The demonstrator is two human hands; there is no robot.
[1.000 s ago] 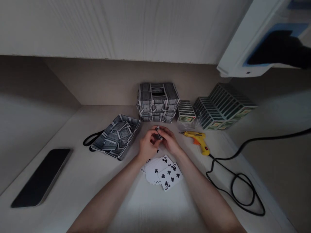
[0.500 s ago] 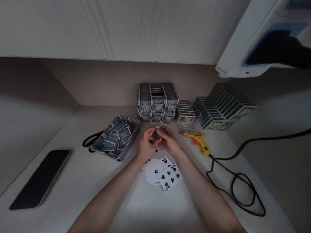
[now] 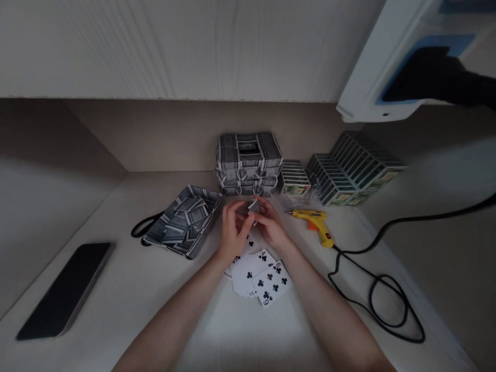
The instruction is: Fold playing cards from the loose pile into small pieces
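Observation:
Between my two hands is a small folded playing card (image 3: 252, 205), its lower part hidden by fingers. My right hand (image 3: 269, 221) pinches it between thumb and fingers. To its left, my left hand (image 3: 233, 233) has its fingers curved and spread from the thumb; the thumb tip is close to the card, and whether it touches I cannot tell. Below my wrists lies a loose pile of face-up playing cards (image 3: 242, 276), with a six of clubs (image 3: 271, 283) on top. Left of my hands is a tray made of folded cards (image 3: 182, 222), holding more folded pieces.
Two stacked card-woven boxes (image 3: 250, 160) stand at the back. Beside them are several packs of cards (image 3: 294, 178) and taller stacks (image 3: 360, 168). A yellow glue gun (image 3: 315, 219) lies right, its black cable (image 3: 372, 305) coiled. A phone (image 3: 65, 292) lies left. A shelf (image 3: 194, 51) overhangs.
My left hand has loosened from the card and its fingers have spread. The card now sits tilted in my right hand. The view has shifted slightly.

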